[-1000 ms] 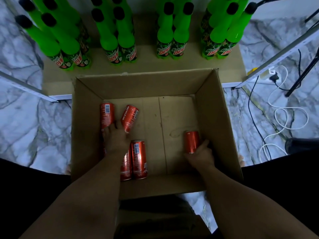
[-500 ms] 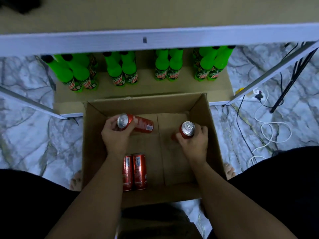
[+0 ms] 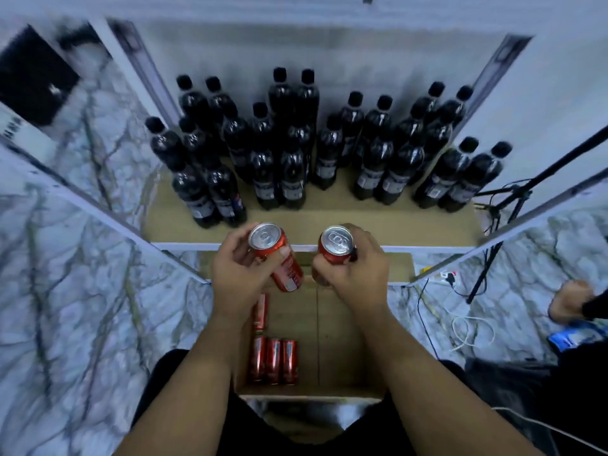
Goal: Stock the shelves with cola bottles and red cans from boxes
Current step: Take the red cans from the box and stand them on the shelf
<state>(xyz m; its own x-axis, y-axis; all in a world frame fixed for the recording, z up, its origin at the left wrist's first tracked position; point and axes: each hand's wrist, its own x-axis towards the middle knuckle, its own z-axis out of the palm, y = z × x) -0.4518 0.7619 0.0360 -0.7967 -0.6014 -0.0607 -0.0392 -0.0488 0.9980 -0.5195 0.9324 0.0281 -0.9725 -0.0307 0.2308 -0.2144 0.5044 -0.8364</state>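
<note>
Here, left hand (image 3: 241, 274) and right hand (image 3: 353, 268) each grip one red can (image 3: 278, 255) (image 3: 335, 245) near the cola bottles (image 3: 286, 166); a careless reach risks toppling them

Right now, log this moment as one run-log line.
left hand: grips red can | right hand: grips second red can | both above box | cola bottles on shelf

One head-worn wide-angle view looks forward and steeply down; both hands sit near, centre frame; the shelf (image 3: 329, 225) lies ahead, the box (image 3: 329, 324) directly beneath.
</note>
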